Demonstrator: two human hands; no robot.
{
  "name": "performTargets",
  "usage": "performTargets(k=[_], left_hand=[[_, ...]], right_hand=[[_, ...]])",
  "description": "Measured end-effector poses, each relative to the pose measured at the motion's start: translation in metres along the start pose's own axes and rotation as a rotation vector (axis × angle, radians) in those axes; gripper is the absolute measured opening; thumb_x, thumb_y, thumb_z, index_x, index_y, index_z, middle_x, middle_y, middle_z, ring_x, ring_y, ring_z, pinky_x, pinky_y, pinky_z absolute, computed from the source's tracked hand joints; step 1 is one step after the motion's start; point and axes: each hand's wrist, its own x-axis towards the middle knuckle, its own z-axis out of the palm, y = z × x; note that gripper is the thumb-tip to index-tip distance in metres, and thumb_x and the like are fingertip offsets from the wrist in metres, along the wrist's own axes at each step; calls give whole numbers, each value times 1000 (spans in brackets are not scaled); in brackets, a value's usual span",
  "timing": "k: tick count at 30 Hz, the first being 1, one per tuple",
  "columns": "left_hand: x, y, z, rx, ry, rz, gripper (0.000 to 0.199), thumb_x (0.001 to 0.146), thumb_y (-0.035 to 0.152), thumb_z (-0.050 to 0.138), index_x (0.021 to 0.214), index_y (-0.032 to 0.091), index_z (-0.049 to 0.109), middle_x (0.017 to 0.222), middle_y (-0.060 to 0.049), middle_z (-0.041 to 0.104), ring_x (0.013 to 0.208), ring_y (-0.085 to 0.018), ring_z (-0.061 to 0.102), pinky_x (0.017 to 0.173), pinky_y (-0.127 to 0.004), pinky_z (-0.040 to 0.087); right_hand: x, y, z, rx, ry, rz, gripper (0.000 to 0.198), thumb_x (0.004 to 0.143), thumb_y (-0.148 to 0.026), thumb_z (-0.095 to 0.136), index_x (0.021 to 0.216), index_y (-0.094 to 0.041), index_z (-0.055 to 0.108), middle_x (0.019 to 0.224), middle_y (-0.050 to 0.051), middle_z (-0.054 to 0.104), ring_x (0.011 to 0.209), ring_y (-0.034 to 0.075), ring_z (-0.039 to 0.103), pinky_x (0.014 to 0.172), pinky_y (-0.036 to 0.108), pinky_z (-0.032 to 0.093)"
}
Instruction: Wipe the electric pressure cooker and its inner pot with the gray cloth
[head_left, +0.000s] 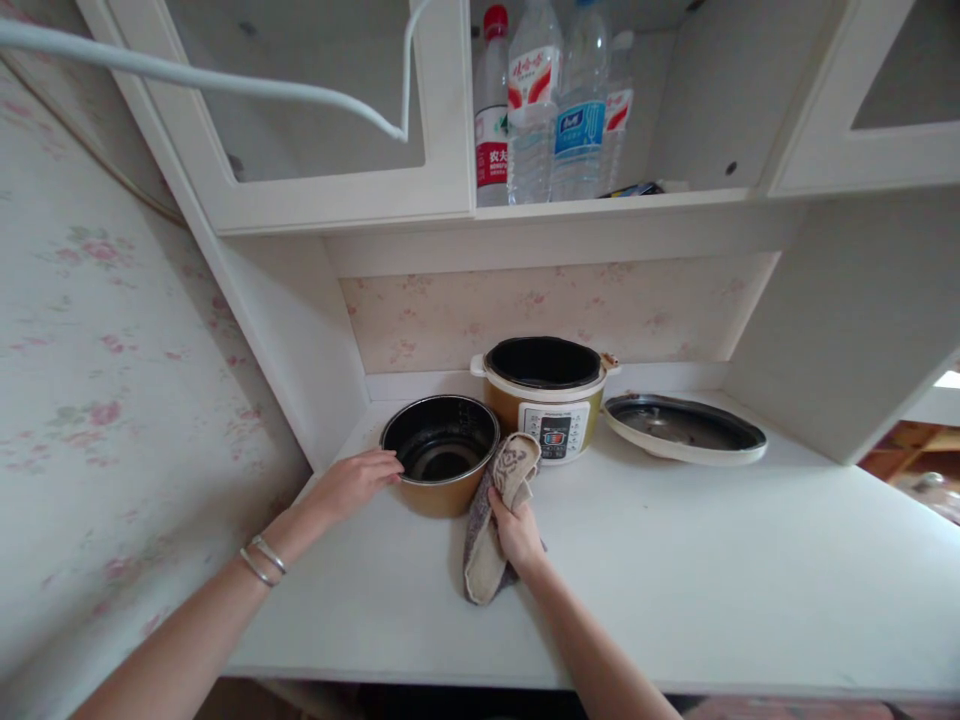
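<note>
A gold inner pot (pixel 442 498) with a black inside stands on the white counter. My left hand (pixel 365 474) has its fingers closed on the pot's left rim. In my right hand (pixel 517 535) is a bunched beige and grey cloth (pixel 486 560), just right of the pot; whether the cloth touches the pot I cannot tell. Behind the cloth stands the gold and white pressure cooker body (pixel 512 405), uncovered, with a control panel on its front. Its detached oval lid (pixel 697 455) lies upside down to the right, dark inner side up.
An open cabinet shelf (pixel 690 199) overhangs the counter (pixel 675 590), holding several plastic bottles (pixel 534 110). A glass-fronted door (pixel 330 205) is at upper left. A white wire rod (pixel 225 85) crosses the upper left. Side panels bound the counter.
</note>
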Motion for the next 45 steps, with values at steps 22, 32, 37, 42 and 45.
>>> performTargets(k=[22, 32, 37, 42, 45], left_hand=[[2, 56, 14, 243, 86, -134, 30, 97, 34, 43, 98, 19, 69, 102, -7, 73, 113, -25, 63, 97, -44, 51], [-10, 42, 0, 113, 172, -34, 33, 97, 33, 44, 119, 18, 64, 134, -9, 58, 122, -21, 56, 104, -38, 48], [-10, -1, 4, 269, 101, 36, 28, 95, 32, 48, 112, 22, 69, 113, -6, 71, 110, -21, 64, 104, -43, 47], [-1, 62, 19, 252, 219, -80, 26, 95, 29, 48, 106, 20, 71, 104, -5, 73, 106, -24, 66, 92, -41, 56], [1, 95, 17, 113, 229, -130, 31, 97, 31, 45, 116, 20, 67, 114, -5, 71, 108, -22, 65, 92, -37, 57]], right_hand=[[-3, -8, -1, -40, -64, 7, 52, 88, -50, 48, 125, -16, 62, 129, 11, 61, 125, 27, 52, 109, 42, 35], [1, 2, -3, 33, -6, 46, 54, 86, -53, 51, 124, -16, 62, 130, 10, 61, 125, 27, 52, 108, 41, 36], [0, 1, -2, 24, -6, 35, 54, 86, -52, 52, 124, -16, 62, 126, 10, 63, 124, 28, 53, 108, 41, 37], [-1, -3, -2, -14, -6, 10, 51, 85, -51, 52, 121, -17, 64, 126, 10, 63, 123, 28, 53, 108, 40, 37], [-1, -4, -2, -27, 12, 21, 52, 85, -51, 51, 122, -16, 63, 127, 11, 62, 124, 28, 53, 107, 41, 37]])
